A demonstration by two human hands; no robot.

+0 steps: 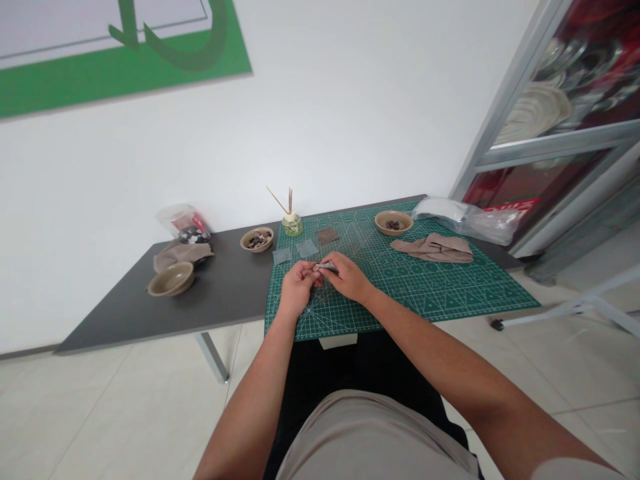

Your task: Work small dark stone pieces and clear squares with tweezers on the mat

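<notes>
Close together over the front of the green cutting mat (425, 293), both my hands are closed. My left hand (297, 287) pinches a small pale brown pebble (316, 268), mostly hidden by the fingertips. In my right hand (351, 276) is a folded grey piece of sandpaper (329, 266), its end against the pebble. Just beyond the hands lie two grey-blue sandpaper squares, a nearer left one (283, 256) and a middle one (307, 249), plus a brown square (328, 235).
A bowl of pebbles (251, 243) stands left of the reed diffuser (293, 225). Another bowl (378, 223) holds dark pebbles, near a crumpled brown cloth (435, 249) and a plastic bag (470, 219). Further left are a tilted bowl (173, 283), a cloth (183, 253) and a plastic tub (180, 219).
</notes>
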